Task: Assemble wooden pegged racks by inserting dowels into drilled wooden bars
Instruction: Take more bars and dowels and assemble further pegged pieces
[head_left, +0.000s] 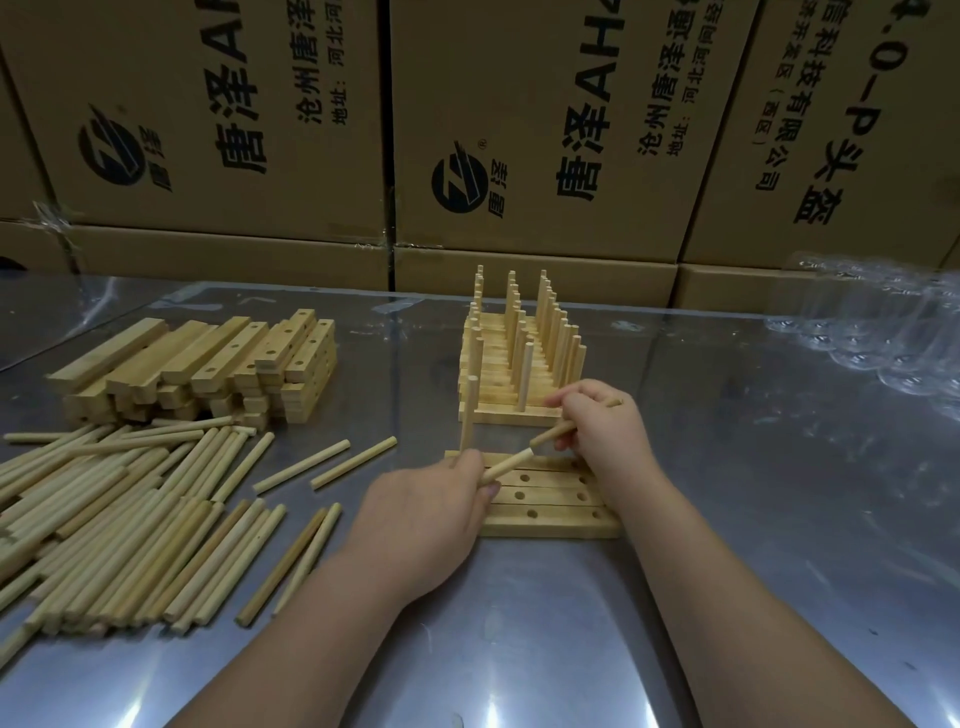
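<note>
- Bars (550, 501), drilled, several lying side by side on the surface (753, 545) close to the person, with their holes facing up.
- Left hand (431, 501): fingers curled round a slanted dowel (506, 464), whose free end points up and to the right above the bars.
- Right hand (605, 423): fingertips pinching a second dowel (553, 432), held tilted. Its lower end lies near the end of the slanted dowel but apart from it.
- Upright dowel (470, 410) standing at the left end of the farthest bar of the group.
- Finished racks (519, 358), with pegs upright in rows, just behind the group.
- Spare stack (208, 364) of drilled bars at far left. The pile of loose dowels (119, 514) is in front of it, with a few strays lying apart.
- Cardboard boxes (260, 130) along the back, and clear plastic wrap (872, 332) at right.
</note>
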